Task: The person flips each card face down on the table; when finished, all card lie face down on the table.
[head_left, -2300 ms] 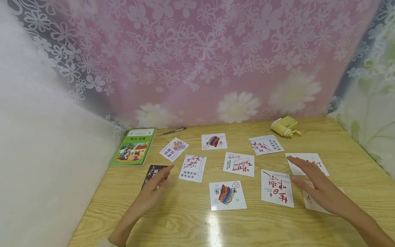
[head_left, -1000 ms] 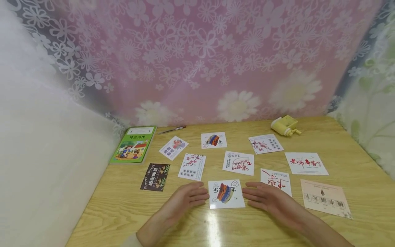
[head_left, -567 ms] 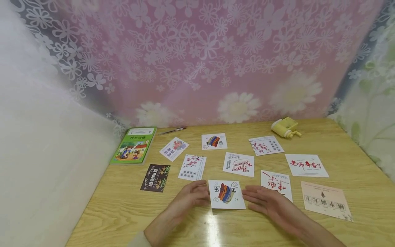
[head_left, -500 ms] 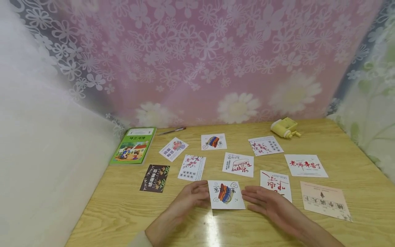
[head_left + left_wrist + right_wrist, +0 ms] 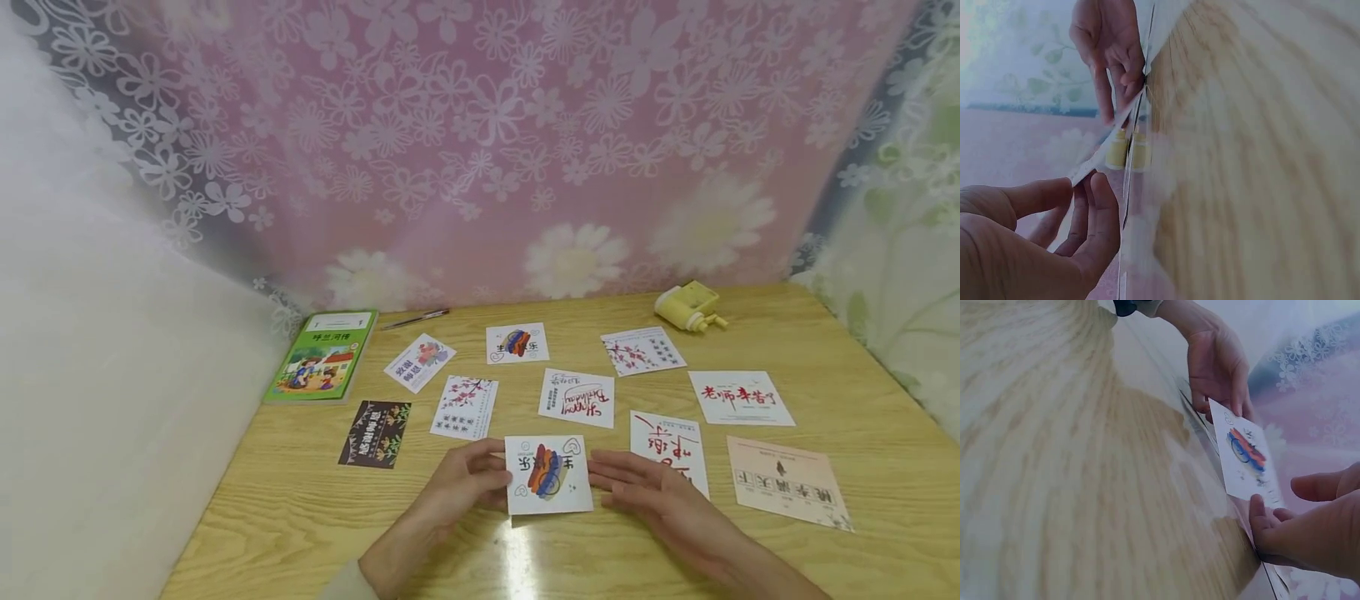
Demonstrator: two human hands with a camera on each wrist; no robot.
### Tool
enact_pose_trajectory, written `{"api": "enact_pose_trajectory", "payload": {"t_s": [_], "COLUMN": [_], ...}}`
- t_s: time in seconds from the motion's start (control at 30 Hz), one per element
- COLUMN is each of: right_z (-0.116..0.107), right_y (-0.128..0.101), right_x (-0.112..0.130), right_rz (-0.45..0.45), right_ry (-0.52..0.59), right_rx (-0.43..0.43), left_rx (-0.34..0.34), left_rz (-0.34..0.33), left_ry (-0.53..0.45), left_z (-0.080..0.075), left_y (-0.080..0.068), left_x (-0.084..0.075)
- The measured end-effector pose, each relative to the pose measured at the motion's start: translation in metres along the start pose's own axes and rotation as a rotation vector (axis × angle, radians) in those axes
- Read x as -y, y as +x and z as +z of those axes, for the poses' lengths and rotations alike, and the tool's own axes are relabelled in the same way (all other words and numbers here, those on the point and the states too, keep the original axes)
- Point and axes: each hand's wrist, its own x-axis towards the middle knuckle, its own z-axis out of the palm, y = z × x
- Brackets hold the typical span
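Square white card [image 5: 547,473], lower centre of the head frame: thin, stiff paper, printed with a blob of orange, red and blue stripes, small outline hearts at the corners and Chinese characters, too small to read. Its near edge is lifted off the glossy wood-grain table [image 5: 862,350]. Left hand [image 5: 462,482] pinches its left edge; right hand [image 5: 651,493] holds the right edge. Another card [image 5: 577,397] beyond reads "Happy Birthday".

The head view looks forward and down over the wooden table [image 5: 862,392] from above. Each wrist view sits low and close, skimming the tabletop sideways toward the opposite hand. All three share the white card [image 5: 547,473] between the fingertips of the left hand [image 5: 465,483] and right hand [image 5: 652,492].
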Motion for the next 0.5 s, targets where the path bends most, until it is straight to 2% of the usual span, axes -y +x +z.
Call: {"api": "enact_pose_trajectory", "payload": {"t_s": [0.13, 0.3, 0.4, 0.5], "right_z": [0.008, 0.02, 0.024, 0.025], "right_y": [0.004, 0.01, 0.013, 0.016], "right_x": [0.0, 0.003, 0.005, 0.006], "right_rz": [-0.001, 0.068, 0.082, 0.082], "right_ry": [-0.094, -0.191, -0.221, -0.211], "right_rx": [-0.154, -0.356, -0.409, -0.421], "left_rx": [-0.006, -0.013, -0.036, -0.07], "left_rz": [0.024, 0.056, 0.093, 0.131], "left_ry": [0.02, 0.054, 0.132, 0.249], "left_z": [-0.001, 0.0, 0.0, -0.001], "left_y": [-0.003, -0.006, -0.008, -0.01], "left_x": [-0.003, -0.008, -0.01, -0.011]}}
